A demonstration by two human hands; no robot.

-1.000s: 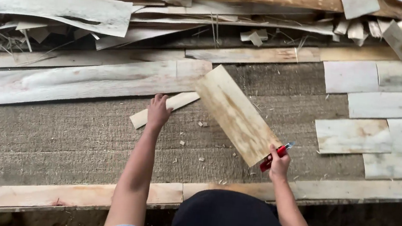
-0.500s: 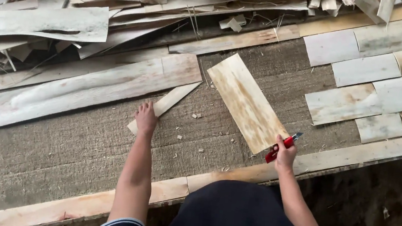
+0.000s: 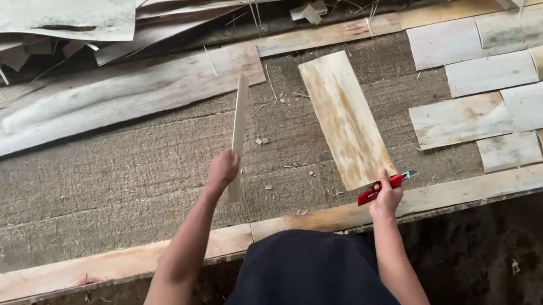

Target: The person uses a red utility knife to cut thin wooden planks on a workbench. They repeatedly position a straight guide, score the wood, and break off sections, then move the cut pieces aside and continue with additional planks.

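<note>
On the felt-covered bench [image 3: 116, 184], far left, a long pale sheet of veneer [image 3: 90, 108] lies flat below a heap of torn scraps [image 3: 53, 12]. Just right of it the left hand [image 3: 223, 170] is closed around a narrow offcut strip [image 3: 239, 126], lifted on edge clear of the bench; it is best carried well away to the scrap side so it does not drag across the trimmed veneer piece [image 3: 344, 120], which lies flat near the middle. At that piece's near corner the right hand [image 3: 387, 195] grips a red utility knife [image 3: 384, 187]; whether the blade is extended is hard to tell, so keep it pointed outward. Farther right, cut pieces [image 3: 509, 96] lie in overlapping rows.
</note>
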